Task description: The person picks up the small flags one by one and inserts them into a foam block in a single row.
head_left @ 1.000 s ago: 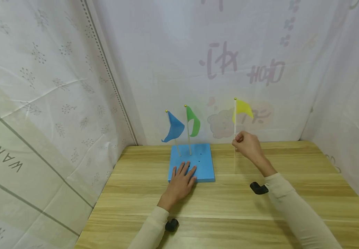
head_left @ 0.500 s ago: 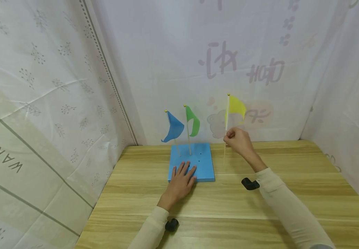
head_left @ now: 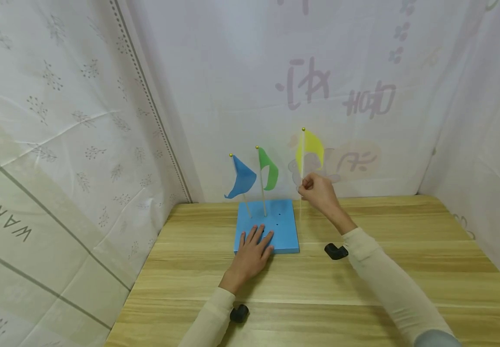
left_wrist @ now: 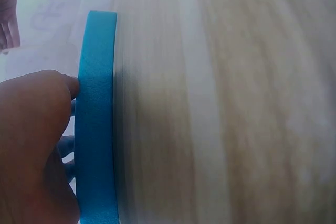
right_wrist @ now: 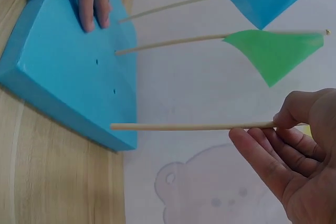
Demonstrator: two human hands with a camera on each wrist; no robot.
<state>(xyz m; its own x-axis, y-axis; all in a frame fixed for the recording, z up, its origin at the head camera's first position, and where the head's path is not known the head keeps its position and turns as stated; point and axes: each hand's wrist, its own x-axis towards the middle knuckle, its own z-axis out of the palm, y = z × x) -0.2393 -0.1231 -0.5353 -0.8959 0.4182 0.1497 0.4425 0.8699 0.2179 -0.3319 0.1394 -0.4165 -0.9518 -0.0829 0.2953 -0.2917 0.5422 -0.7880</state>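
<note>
A blue foam block [head_left: 271, 226] lies on the wooden table [head_left: 362, 289], with a blue flag [head_left: 242, 177] and a green flag [head_left: 268, 168] standing in holes at its back. My left hand [head_left: 253, 250] rests flat on the block's near part, fingers straight. My right hand [head_left: 317, 190] pinches the stick of a yellow flag [head_left: 309, 149], held upright just right of the block, its lower end above the table. In the right wrist view the stick [right_wrist: 191, 126] hangs beside the block [right_wrist: 68, 72] near its two free holes. In the left wrist view my palm [left_wrist: 31, 145] presses the block [left_wrist: 95, 124].
White printed curtains [head_left: 80, 120] close in the table on the left, back and right. Black wrist mounts [head_left: 335, 251] sit under both forearms. The table's far right corner lies by the right curtain.
My right hand has carried the yellow flag leftward and a little up, from well right of the block to beside its right edge. The left hand has stayed put.
</note>
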